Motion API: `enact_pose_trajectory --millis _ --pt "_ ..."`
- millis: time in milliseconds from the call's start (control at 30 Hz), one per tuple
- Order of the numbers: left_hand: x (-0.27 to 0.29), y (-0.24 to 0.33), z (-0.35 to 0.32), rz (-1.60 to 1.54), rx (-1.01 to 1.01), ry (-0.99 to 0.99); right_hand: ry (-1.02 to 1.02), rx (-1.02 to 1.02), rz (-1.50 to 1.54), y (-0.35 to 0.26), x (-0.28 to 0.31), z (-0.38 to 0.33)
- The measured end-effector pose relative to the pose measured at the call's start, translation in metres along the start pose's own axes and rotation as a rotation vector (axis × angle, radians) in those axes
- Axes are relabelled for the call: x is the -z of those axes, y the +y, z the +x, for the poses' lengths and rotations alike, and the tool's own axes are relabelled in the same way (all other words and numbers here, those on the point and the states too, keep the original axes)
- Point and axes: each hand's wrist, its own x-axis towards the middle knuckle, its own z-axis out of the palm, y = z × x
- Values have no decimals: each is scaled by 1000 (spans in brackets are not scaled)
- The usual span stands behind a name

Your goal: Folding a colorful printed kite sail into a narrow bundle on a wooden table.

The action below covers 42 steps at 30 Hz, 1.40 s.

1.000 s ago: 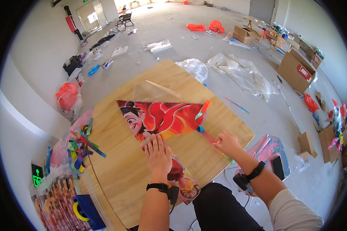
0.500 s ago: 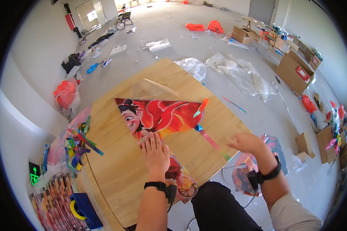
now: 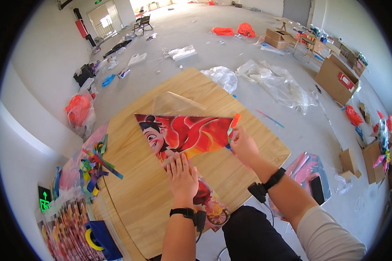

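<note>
A glossy red-and-orange sheet (image 3: 191, 130) with a cartoon figure lies folded on the wooden table (image 3: 143, 209), pointed at its far left and running down to the near edge. Flat on its middle rests my left hand (image 3: 182, 176), fingers stretched out. At the sheet's right corner my right hand (image 3: 245, 145) is closed, its fingertips pinching a multicoloured ribbon (image 3: 236, 120). The ribbon's orange end sticks up above the fingers; the hand hides much of the remainder. Clear film (image 3: 178, 103) shows just beyond the sheet's far edge.
Coloured ribbons (image 3: 93, 167) are heaped at the table's left. Below them are stacked printed sheets (image 3: 65, 230) and a yellow tape roll (image 3: 91, 240). A phone (image 3: 317, 189) lies on a printed seat at right. Plastic film (image 3: 274, 82) and cardboard boxes (image 3: 335, 80) litter the floor.
My right hand has moved left and inward from beyond the table's right edge to the sheet's right corner, closing on the ribbon. The left hand stays pressed on the sheet.
</note>
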Motion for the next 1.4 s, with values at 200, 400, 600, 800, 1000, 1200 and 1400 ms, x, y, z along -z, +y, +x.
enact_pose_trajectory --millis 200,400,600,800,1000,1200,1400 --pt "-7 0 3 -8 -1 20 38 -147 663 24 16 -27" --pt "-9 0 2 -16 3 35 -124 -354 1248 21 37 -63" --pt "-7 0 1 -34 8 14 -63 -441 1418 55 50 -121" --pt "-4 1 0 -23 -19 44 20 -74 519 51 67 -108" --pt "-5 -1 4 0 -5 30 155 588 -290 12 32 -25" --pt "-2 3 1 2 -11 37 128 741 -621 44 24 28" --pt "-5 -1 0 -56 -18 69 30 561 -414 36 74 -33"
